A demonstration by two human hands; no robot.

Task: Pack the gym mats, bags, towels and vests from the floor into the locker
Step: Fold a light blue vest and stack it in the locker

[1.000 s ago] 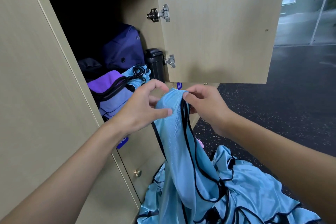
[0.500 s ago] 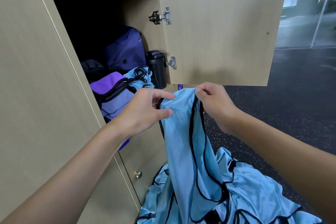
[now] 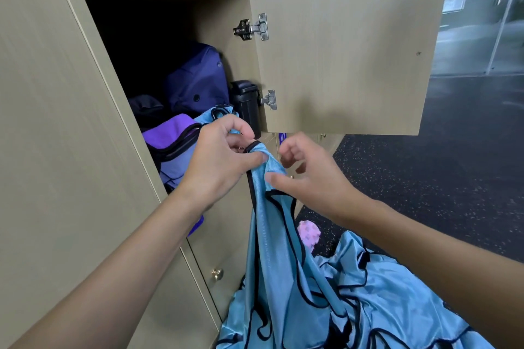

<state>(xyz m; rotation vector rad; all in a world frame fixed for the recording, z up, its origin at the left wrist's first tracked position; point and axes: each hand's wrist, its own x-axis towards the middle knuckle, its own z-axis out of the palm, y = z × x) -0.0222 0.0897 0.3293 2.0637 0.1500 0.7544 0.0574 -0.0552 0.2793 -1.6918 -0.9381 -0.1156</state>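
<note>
The dark speckled floor [image 3: 425,178] carries a heap of blue vests [image 3: 397,306] at the locker [image 3: 221,17] foot, with a pink knobbly thing [image 3: 309,232] just beside. Inside the locker sit a purple bag [image 3: 170,133], a navy bag [image 3: 198,79] and a black canister [image 3: 246,102].

Left hand [image 3: 218,161], right hand [image 3: 309,178] bare; forearms [image 3: 113,263] bare too.

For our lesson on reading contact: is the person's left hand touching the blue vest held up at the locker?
Touching. The head view shows the left hand pinching the black-trimmed top edge of the blue vest between thumb and fingers.
</note>
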